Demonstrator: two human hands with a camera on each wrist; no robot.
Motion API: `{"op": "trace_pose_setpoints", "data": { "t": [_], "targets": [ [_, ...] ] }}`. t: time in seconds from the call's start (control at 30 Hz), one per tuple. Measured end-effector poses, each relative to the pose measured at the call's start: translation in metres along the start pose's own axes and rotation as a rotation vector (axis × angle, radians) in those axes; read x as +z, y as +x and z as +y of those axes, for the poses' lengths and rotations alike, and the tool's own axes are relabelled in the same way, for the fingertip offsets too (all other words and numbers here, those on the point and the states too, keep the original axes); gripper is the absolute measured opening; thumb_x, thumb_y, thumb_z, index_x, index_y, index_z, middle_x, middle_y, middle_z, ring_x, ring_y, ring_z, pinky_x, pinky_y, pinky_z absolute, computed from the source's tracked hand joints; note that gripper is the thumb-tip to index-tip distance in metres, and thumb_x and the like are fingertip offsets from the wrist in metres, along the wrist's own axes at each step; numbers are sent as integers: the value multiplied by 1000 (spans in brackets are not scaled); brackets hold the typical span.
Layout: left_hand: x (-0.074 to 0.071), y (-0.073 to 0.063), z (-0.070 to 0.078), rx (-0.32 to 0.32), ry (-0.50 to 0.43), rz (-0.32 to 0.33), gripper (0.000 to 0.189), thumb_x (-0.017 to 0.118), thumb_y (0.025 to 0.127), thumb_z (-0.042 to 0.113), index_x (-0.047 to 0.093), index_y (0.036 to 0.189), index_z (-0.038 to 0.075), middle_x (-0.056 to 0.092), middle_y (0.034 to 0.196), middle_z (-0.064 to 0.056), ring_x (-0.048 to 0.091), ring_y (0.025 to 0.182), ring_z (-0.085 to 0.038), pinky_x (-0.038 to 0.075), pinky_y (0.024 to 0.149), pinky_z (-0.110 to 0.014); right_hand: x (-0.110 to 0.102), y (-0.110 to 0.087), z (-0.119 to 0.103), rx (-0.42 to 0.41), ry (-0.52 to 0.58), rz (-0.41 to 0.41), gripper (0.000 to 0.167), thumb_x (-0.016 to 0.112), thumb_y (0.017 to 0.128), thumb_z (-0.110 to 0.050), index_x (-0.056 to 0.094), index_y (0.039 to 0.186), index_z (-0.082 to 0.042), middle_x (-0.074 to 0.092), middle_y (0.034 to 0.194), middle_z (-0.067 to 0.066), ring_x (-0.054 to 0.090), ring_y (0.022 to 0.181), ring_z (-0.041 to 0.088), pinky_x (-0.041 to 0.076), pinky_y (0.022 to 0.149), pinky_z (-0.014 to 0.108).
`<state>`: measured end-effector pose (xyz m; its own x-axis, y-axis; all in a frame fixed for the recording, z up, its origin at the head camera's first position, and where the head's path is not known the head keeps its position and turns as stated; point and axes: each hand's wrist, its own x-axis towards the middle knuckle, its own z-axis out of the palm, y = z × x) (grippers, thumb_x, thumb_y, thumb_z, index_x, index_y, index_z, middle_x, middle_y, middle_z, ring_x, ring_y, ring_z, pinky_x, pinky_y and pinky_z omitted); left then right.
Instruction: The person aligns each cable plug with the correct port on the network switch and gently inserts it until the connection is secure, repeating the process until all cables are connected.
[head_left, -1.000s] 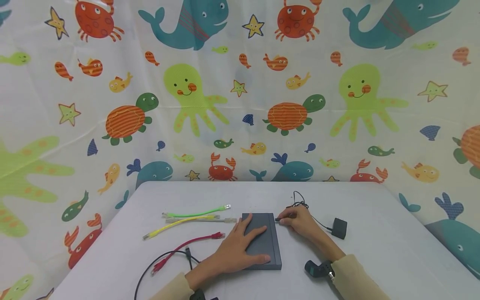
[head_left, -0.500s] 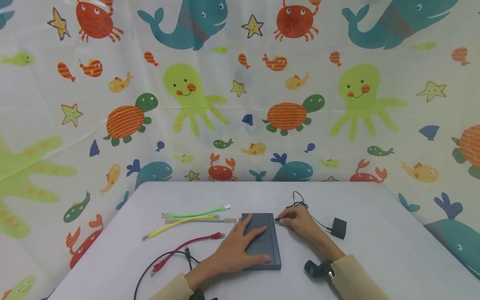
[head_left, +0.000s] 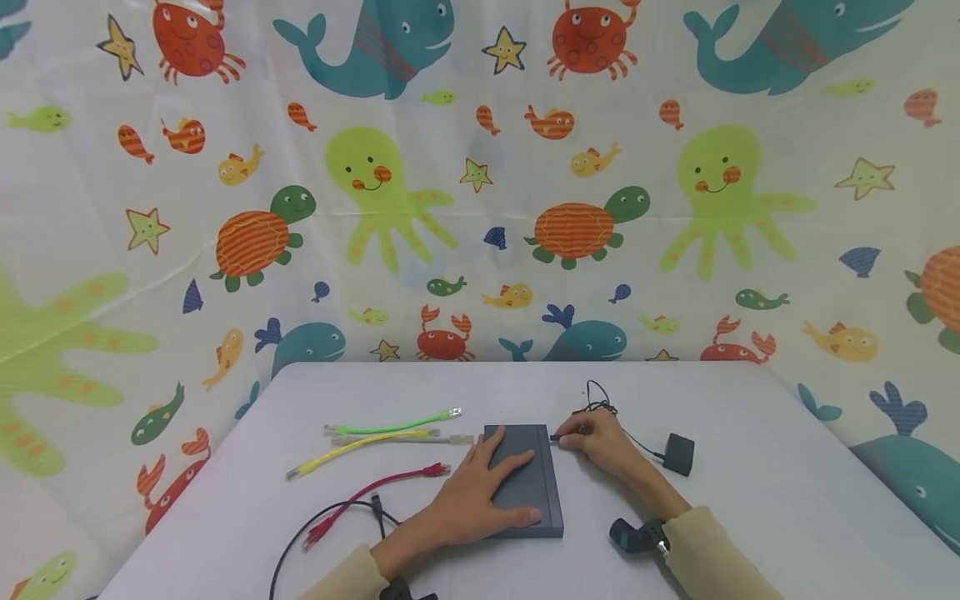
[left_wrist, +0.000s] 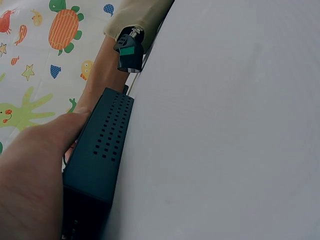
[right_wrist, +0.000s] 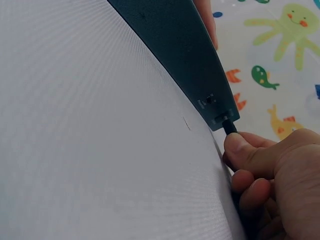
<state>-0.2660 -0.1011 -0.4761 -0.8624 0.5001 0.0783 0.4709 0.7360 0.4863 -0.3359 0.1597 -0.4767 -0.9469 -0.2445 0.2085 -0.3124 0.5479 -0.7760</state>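
A flat dark grey network switch (head_left: 544, 479) lies on the white table. My left hand (head_left: 474, 502) rests on top of it with the fingers spread; in the left wrist view the vent holes (left_wrist: 107, 135) show along one side. At its right side near the far corner, my right hand (head_left: 596, 446) pinches a small black power plug (right_wrist: 229, 126) between thumb and fingers. The plug's tip meets the socket by the end of the switch in the right wrist view. Its thin black cord (head_left: 598, 407) is bundled behind the right hand and runs to a black power adapter (head_left: 678, 455).
To the left lie green (head_left: 397, 423), yellow (head_left: 360, 452), grey (head_left: 450, 440) and red network cables (head_left: 375, 492). A black cable (head_left: 296, 533) curves over the table near the left forearm. A patterned sea-animal cloth (head_left: 480, 167) hangs behind the table's far edge.
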Motion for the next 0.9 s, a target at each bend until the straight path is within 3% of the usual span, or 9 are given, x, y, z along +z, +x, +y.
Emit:
{"op": "trace_pose_setpoints", "data": {
  "t": [0.33, 0.9],
  "targets": [
    [-1, 0, 0, -2, -6, -4, 75, 45, 74, 86, 28, 142, 58, 5, 164, 4, 6, 150, -40, 28, 102, -74, 0, 1, 0, 28, -3, -1, 9, 74, 81, -11, 75, 89, -15, 67, 87, 4, 50, 53, 10, 44, 49, 23],
    [-2, -1, 1, 1, -14, -4, 75, 46, 75, 85, 29, 142, 57, 6, 164, 4, 6, 150, -40, 28, 101, -75, 2, 1, 3, 5, 4, -9, 10, 73, 81, -11, 75, 90, -13, 68, 87, 4, 49, 50, 8, 43, 48, 23]
  ]
}}
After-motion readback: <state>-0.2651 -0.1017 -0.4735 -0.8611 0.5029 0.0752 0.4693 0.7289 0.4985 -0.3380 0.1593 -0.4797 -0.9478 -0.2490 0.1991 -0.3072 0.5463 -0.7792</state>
